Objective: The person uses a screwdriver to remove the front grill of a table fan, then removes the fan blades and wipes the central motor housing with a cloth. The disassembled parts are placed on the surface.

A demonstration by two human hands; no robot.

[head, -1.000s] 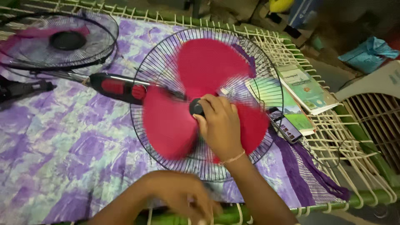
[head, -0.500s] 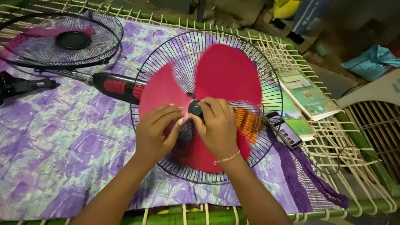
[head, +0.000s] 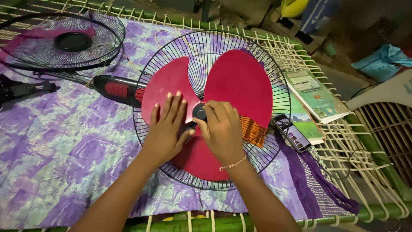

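Home yard: woven cot (head: 343, 141), purple bedsheet (head: 64, 141).

A woven cot (head: 352, 150) with a green frame fills the view, covered by a purple sheet (head: 56, 141). At three o'clock books (head: 315, 96) and a phone (head: 292, 132) lie on it. At one o'clock the dim floor (head: 343, 77) holds a blue bag (head: 380, 62).

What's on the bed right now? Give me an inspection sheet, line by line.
Surface: purple cloth over a rope-strung cot.
Job's things: red blade in a black rear grille, black hub cap.
Clutter: front grille, books, phone.
Grippers: left hand flat on blade; right hand on hub cap.
Cables: thin wire across the ropes.
Surroundings: blue bag on floor.
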